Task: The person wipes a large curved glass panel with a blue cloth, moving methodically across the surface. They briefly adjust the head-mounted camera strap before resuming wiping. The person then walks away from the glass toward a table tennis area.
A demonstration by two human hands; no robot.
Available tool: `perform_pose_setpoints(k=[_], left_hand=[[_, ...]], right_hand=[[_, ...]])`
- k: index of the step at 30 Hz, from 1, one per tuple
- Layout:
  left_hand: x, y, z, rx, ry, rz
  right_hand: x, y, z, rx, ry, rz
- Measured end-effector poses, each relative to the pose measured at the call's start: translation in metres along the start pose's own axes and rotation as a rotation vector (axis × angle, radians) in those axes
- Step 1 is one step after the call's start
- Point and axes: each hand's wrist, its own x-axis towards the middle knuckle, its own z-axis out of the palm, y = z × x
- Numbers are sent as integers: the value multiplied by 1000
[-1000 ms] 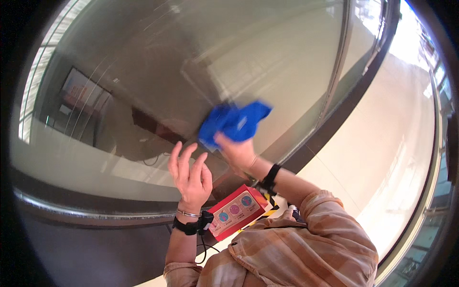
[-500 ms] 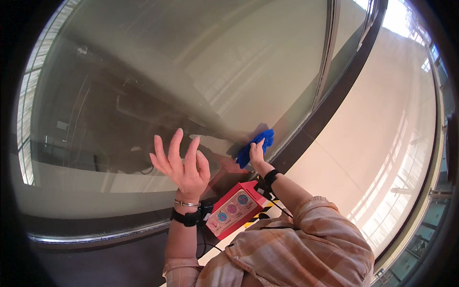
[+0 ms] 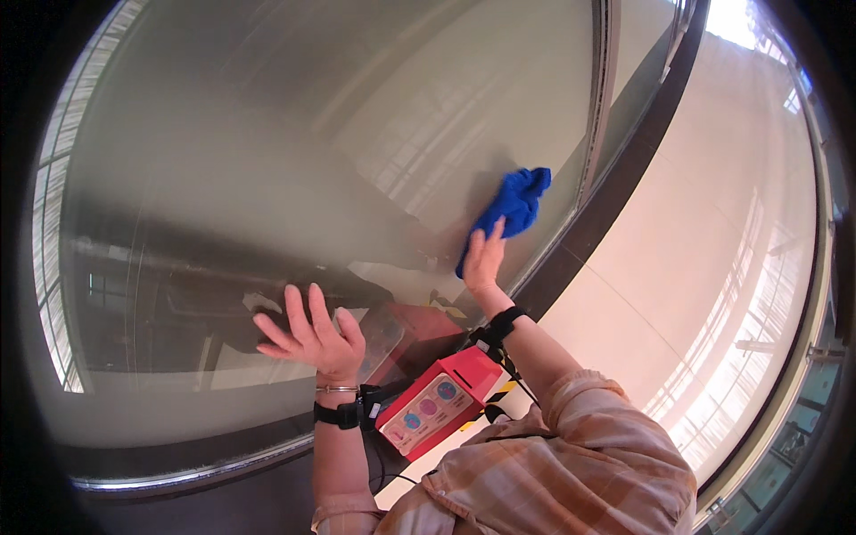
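My right hand [image 3: 486,257] holds a blue cloth [image 3: 515,203] up against a large glass pane [image 3: 374,196], with the fingers over its lower part. The cloth's upper end spreads beyond my fingertips near the pane's right frame. To the left, my left hand [image 3: 314,337] is raised in front of the same glass with its fingers spread and nothing in it. Whether its fingertips touch the glass I cannot tell. A dim reflection shows in the pane behind that hand.
Below and between my forearms stands a red box [image 3: 437,401] with a pale picture panel. A metal rail [image 3: 205,477] edges the pane's bottom. Right of the glass runs a dark floor strip [image 3: 584,236], then pale shiny tiles [image 3: 687,232]. Black cables hang by my wrists.
My right hand and the blue cloth have moved up the glass, and the cloth is more spread out. My left hand has dropped slightly and shifted left. The view has tilted a little.
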Motion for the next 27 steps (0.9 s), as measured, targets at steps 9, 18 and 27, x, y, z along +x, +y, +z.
perform_pose_setpoints(k=[9,18,27], left_hand=[[11,10,12,10,53,-19],[-5,3,8,43,44,-53],[0,6,11,79,11,-64]], right_hand=[[-110,117,13,646,-455,1461],[109,14,-41,166,-39,305],[-26,-71,-43,-178,-563,-377]])
